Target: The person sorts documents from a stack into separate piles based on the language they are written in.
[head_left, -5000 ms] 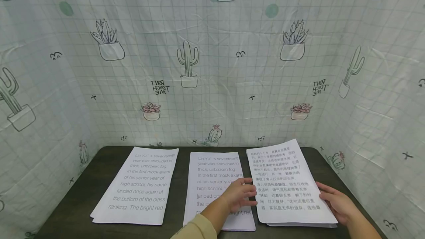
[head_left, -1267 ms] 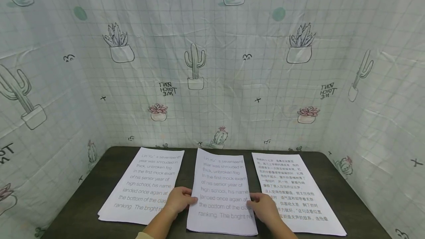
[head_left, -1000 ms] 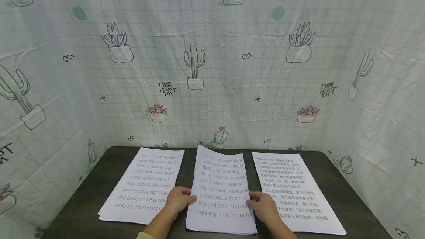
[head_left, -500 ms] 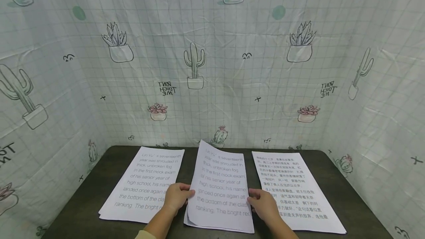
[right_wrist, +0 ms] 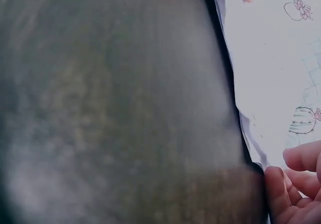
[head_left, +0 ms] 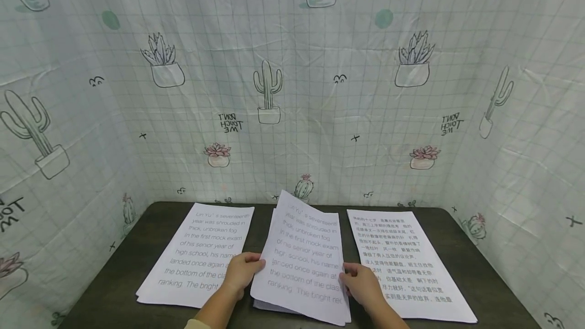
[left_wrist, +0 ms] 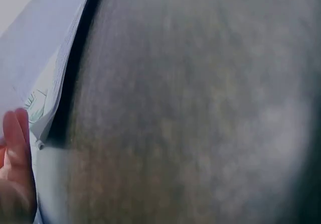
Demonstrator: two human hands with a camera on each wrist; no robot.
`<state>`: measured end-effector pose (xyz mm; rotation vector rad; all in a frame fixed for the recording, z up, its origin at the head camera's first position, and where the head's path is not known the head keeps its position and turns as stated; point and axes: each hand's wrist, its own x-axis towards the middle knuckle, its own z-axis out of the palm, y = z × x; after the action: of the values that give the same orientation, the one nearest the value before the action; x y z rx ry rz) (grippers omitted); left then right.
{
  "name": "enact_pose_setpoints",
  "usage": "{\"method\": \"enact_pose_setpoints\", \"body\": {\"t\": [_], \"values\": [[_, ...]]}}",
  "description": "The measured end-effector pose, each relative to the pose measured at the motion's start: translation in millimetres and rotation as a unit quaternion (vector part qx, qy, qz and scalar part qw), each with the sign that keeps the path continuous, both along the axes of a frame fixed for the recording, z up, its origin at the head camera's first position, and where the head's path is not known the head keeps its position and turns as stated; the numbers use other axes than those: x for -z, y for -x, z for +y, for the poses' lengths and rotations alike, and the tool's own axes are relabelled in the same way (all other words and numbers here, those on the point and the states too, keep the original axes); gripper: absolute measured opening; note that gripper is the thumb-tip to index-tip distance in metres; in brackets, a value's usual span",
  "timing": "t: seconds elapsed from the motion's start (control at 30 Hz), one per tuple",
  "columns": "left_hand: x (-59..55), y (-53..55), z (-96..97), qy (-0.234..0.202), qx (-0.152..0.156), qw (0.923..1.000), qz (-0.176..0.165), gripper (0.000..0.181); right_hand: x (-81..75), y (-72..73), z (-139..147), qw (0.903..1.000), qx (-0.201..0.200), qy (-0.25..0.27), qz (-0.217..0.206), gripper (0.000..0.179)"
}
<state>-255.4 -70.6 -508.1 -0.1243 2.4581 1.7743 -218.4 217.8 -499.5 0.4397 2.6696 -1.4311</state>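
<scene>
At the middle of the table, a printed sheet of paper (head_left: 303, 263) with large English text lies tilted over a stack of paper (head_left: 270, 306). Its far left corner stands raised, and its near edge slants across the stack, whose edges show below and at the right. My left hand (head_left: 242, 270) pinches the sheet's left edge; its fingers (left_wrist: 16, 138) show beside the paper in the left wrist view. On the opposite side my right hand (head_left: 363, 286) holds the right edge between thumb and curled fingers, which the right wrist view shows beside the paper edge.
Another English-printed stack (head_left: 196, 253) lies to the left, partly behind my left hand. To the right is a stack with Chinese text (head_left: 397, 248), partly covered by my right hand. A cactus-patterned curtain (head_left: 292, 90) encloses the dark table (head_left: 119, 263).
Both hands left the right-hand stack for the middle one. Over the last second the top sheet's left side has risen and the sheet has turned askew, uncovering the stack's near left edge.
</scene>
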Motion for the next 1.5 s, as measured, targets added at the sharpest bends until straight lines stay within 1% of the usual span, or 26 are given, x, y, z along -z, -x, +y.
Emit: {"method": "enact_pose_setpoints", "body": {"t": [0.1,0.23,0.3,0.43,0.5,0.57,0.7,0.83,1.0,1.1,1.3,1.43,1.47,1.5], "values": [[3.9,0.2,-2.0,-0.057,0.01,0.9979,-0.031,0.039,-1.2,0.7,0,0.9999,0.002,0.017,-0.005,0.044],[4.7,0.2,-5.1,-0.121,0.018,0.9913,-0.048,0.046,-5.2,1.4,-1,0.9993,-0.004,0.036,-0.006,0.046],[3.8,0.7,-7.5,-0.136,0.018,0.9893,-0.05,0.047,-7.5,2.1,-2,0.9984,-0.01,0.056,-0.003,0.048],[-0.9,1.5,-15.0,-0.138,0.026,0.9883,-0.06,0.046,-11.5,4.1,-6,0.9941,-0.013,0.108,0.008,0.052],[-3.7,1.8,-20.4,-0.137,0.033,0.988,-0.063,0.047,-13.5,5.9,-9,0.9921,-0.01,0.125,0.011,0.054],[-6.6,2.2,-26.5,-0.146,0.041,0.9864,-0.063,0.05,-15.7,8.1,-13,0.9901,-0.01,0.139,0.015,0.055],[-12.2,2.9,-40.9,-0.168,0.042,0.9828,-0.064,0.057,-21.2,12.2,-24,0.9855,-0.019,0.167,0.018,0.06],[-16.3,3.4,-57.4,-0.175,0.035,0.982,-0.063,0.059,-25.4,15.7,-38,0.9806,-0.033,0.192,0.018,0.06],[-17.0,4.4,-78.2,-0.176,0.016,0.9822,-0.064,0.058,-28.9,20.3,-55,0.9748,-0.064,0.213,0.014,0.062],[-17.2,4.6,-89.9,-0.178,-0.002,0.982,-0.064,0.057,-30.4,22.6,-67,0.9706,-0.082,0.226,0.009,0.063],[-17.9,3.7,-113.1,-0.176,-0.03,0.982,-0.062,0.055,-29.8,27.7,-92,0.9659,-0.096,0.241,0.0,0.063],[-13.1,3.6,-132.8,-0.185,-0.03,0.9811,-0.047,0.056,-29.4,30.6,-109,0.9628,-0.105,0.249,-0.013,0.063],[-11.6,3.1,-138.8,-0.194,-0.021,0.9799,-0.041,0.054,-29.6,31.2,-113,0.9615,-0.108,0.252,-0.015,0.063],[-10.6,3.0,-143.6,-0.195,-0.019,0.9799,-0.039,0.054,-29.8,32.1,-118,0.9603,-0.111,0.255,-0.016,0.063]]}}
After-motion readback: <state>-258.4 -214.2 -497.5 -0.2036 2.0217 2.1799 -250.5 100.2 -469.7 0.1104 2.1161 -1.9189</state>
